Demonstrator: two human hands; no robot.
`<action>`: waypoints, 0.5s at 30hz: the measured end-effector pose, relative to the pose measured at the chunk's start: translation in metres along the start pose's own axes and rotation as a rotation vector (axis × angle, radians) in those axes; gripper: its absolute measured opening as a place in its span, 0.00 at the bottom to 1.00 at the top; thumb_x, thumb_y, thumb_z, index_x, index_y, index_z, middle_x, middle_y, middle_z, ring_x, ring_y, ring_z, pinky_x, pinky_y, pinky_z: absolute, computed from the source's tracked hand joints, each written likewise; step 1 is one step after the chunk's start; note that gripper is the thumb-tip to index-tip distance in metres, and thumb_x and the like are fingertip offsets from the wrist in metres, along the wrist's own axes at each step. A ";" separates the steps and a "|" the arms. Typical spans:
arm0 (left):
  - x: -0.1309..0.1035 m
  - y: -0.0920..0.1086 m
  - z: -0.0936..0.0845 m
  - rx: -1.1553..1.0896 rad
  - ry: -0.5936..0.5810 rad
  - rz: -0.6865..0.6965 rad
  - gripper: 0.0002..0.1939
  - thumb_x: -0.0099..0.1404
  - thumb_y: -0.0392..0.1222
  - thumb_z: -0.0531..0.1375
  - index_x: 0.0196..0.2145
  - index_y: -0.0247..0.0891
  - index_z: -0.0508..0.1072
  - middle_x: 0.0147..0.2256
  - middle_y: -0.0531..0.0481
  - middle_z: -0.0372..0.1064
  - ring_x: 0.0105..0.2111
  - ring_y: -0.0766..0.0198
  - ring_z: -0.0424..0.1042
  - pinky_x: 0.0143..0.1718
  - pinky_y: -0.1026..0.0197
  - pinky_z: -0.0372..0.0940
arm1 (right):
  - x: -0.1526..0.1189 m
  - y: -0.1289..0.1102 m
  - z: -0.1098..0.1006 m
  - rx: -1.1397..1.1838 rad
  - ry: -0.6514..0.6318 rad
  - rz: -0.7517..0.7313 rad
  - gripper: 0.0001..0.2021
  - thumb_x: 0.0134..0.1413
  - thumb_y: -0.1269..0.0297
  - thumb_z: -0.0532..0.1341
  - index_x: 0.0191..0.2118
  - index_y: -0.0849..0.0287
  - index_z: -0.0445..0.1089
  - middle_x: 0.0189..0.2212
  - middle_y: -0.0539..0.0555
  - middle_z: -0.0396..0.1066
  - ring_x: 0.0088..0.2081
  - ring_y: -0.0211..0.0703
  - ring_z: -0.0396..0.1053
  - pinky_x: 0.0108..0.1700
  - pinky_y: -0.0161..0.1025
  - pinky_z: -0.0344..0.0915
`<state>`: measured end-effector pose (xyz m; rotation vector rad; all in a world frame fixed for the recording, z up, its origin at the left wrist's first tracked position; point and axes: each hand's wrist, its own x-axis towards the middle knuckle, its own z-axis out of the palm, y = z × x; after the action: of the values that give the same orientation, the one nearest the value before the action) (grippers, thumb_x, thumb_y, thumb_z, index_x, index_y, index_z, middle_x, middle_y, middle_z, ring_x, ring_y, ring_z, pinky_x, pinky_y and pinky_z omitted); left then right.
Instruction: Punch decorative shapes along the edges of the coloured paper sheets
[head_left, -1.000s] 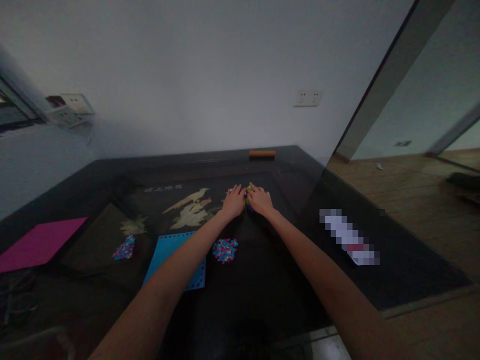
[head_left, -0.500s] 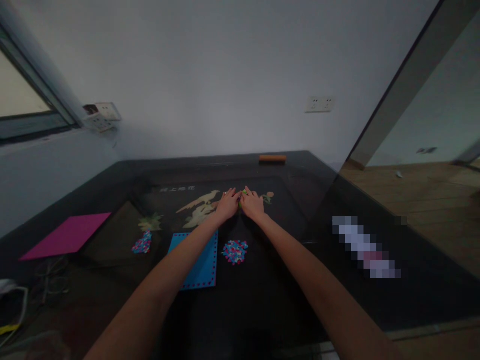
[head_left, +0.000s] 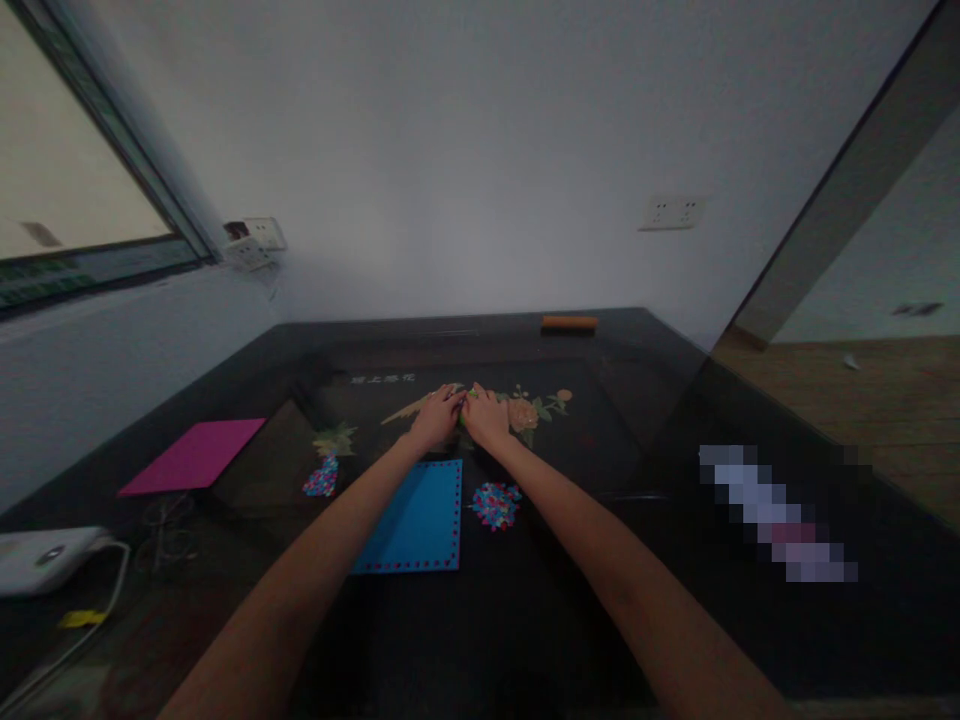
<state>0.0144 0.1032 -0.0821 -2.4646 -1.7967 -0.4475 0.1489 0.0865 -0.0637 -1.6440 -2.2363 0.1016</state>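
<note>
My left hand [head_left: 437, 416] and my right hand [head_left: 485, 412] meet over the middle of the dark table [head_left: 555, 600], fingers bent together around something small and greenish that is mostly hidden. Below my left hand lies a blue sheet [head_left: 420, 520] edged with small dark dots, partly covered by my left forearm. Right of the sheet is a pile of small pink, blue and white pieces [head_left: 496, 506]. A second, smaller pile [head_left: 322, 476] sits left of the sheet.
A pink sheet [head_left: 196, 456] lies at the left. Near it are a white power strip [head_left: 49, 560] with a cable and a yellow tag [head_left: 82, 619]. An orange-brown bar [head_left: 569, 323] rests at the far edge. A blurred-out item [head_left: 772, 510] is at the right.
The view has turned slightly left, so the table's contents appear shifted right. Both hands stay together, now nearer the blue sheet's top and uncovering more of the printed flowers.
</note>
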 end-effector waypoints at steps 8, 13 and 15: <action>-0.027 -0.040 -0.005 -0.007 0.052 -0.045 0.18 0.68 0.37 0.49 0.53 0.38 0.67 0.57 0.38 0.60 0.59 0.52 0.57 0.58 0.44 0.52 | -0.001 -0.035 0.012 0.048 0.004 -0.112 0.19 0.63 0.63 0.44 0.52 0.58 0.65 0.59 0.60 0.58 0.54 0.53 0.57 0.50 0.52 0.56; -0.038 -0.053 -0.006 -0.004 0.097 -0.097 0.15 0.67 0.42 0.55 0.50 0.37 0.67 0.52 0.41 0.64 0.48 0.54 0.67 0.47 0.46 0.64 | -0.004 -0.044 0.013 0.089 0.002 -0.198 0.17 0.62 0.63 0.46 0.52 0.58 0.64 0.55 0.59 0.63 0.53 0.51 0.58 0.50 0.51 0.55; -0.040 -0.054 -0.005 -0.004 0.115 -0.130 0.17 0.66 0.43 0.57 0.50 0.36 0.66 0.49 0.43 0.65 0.44 0.57 0.69 0.43 0.49 0.67 | -0.005 -0.044 0.012 0.109 -0.001 -0.233 0.17 0.62 0.61 0.47 0.52 0.57 0.64 0.53 0.59 0.65 0.52 0.50 0.59 0.51 0.50 0.55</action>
<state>-0.0485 0.0826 -0.0947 -2.2820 -1.9173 -0.5893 0.1060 0.0700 -0.0644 -1.3190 -2.3599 0.1603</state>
